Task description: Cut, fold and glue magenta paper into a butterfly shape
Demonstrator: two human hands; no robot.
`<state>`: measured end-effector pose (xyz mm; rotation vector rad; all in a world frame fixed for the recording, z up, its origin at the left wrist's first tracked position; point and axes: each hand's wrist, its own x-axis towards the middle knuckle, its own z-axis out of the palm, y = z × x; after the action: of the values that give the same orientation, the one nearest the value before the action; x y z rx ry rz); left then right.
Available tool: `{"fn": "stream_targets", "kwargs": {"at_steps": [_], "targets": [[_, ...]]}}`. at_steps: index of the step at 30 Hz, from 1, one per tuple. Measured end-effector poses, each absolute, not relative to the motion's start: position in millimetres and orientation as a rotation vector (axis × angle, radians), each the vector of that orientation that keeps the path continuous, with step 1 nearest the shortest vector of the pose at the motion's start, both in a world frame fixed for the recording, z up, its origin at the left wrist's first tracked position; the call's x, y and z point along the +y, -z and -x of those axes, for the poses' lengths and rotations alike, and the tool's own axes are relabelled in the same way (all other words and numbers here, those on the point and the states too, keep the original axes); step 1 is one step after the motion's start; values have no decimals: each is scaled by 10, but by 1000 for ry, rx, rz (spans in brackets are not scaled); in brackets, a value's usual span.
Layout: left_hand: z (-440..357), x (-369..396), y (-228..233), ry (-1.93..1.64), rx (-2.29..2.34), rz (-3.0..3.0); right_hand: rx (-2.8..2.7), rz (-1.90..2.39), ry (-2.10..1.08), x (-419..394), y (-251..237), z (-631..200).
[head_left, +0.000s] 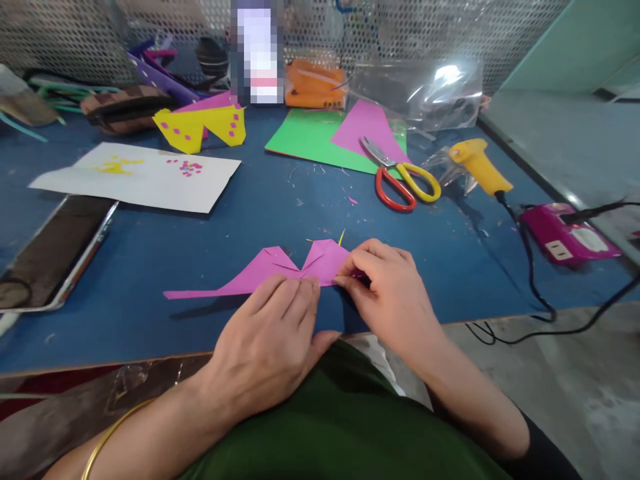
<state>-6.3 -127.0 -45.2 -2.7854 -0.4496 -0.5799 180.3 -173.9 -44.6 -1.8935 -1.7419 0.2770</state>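
Note:
A folded pink paper shape (265, 270) lies on the blue table (150, 267) near its front edge, with two raised flaps and a long point to the left. My left hand (270, 340) rests flat on the paper's lower edge, fingers pressing down. My right hand (387, 290) pinches the paper's right flap between thumb and fingers. A gold bangle (113, 427) circles my left wrist.
Red and yellow scissors (403, 180) lie on green (305, 137) and pink sheets at the back. A yellow glue gun (477, 167) and purple socket box (567, 233) with cables sit right. White paper (145, 177), yellow folded piece (200, 127) and a phone (55, 250) lie left.

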Motion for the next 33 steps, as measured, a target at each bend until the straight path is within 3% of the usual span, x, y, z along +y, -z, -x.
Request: {"fn": "stream_targets", "kwargs": {"at_steps": [18,33], "targets": [[79,-1263,516,708,-519,2733,-1849,1954,-269,-1709,420,-1887],[-39,-1314,544,586,-395,2956,-1667,1900,-289,-1764,458,-1979]]}}
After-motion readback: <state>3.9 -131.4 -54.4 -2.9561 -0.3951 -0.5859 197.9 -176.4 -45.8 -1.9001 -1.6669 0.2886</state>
